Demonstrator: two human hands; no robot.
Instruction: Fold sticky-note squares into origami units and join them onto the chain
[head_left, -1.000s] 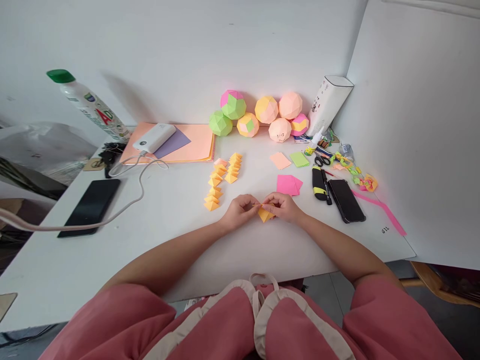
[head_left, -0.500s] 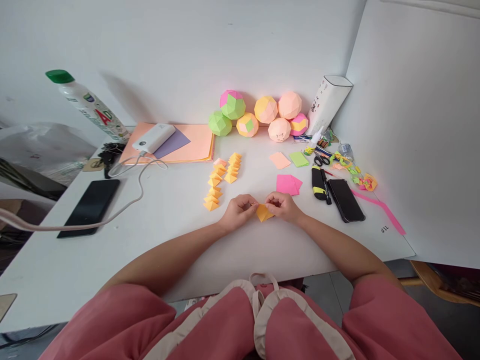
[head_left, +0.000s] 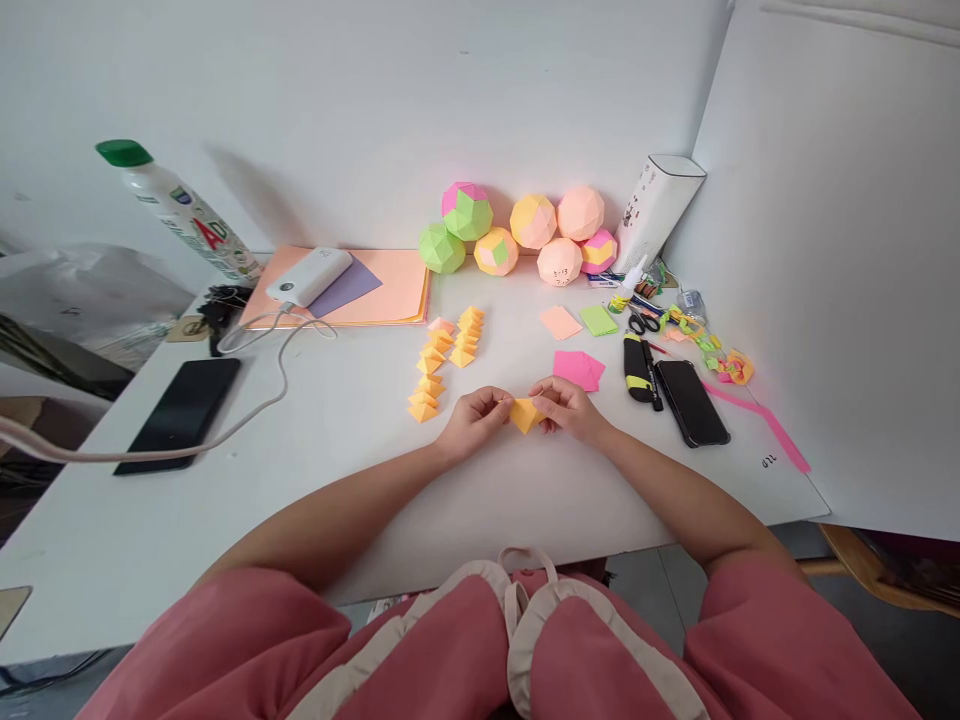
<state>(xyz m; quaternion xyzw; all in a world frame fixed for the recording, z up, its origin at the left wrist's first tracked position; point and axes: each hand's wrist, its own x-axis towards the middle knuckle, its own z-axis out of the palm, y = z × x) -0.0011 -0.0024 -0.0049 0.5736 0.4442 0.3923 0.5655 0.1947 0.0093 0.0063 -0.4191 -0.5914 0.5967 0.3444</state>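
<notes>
A small folded orange paper piece (head_left: 524, 414) sits between my two hands, just above the white table (head_left: 337, 470). My left hand (head_left: 474, 421) pinches its left side and my right hand (head_left: 568, 408) pinches its right side. Two rows of several finished orange folded units (head_left: 444, 358) lie on the table just left and beyond my left hand. A pink folded sheet (head_left: 577, 369) lies right behind my right hand.
Several paper balls (head_left: 525, 232) stand at the back wall beside a white box (head_left: 658, 210). Orange sheets with a power bank (head_left: 309, 277) lie back left, a cable trailing past a black phone (head_left: 180, 412). Another phone (head_left: 691, 401), markers, scissors and paper scraps lie right.
The orange piece has been turned and lifted slightly between my fingers; both hands shifted a little away from me. Nothing else on the table moved.
</notes>
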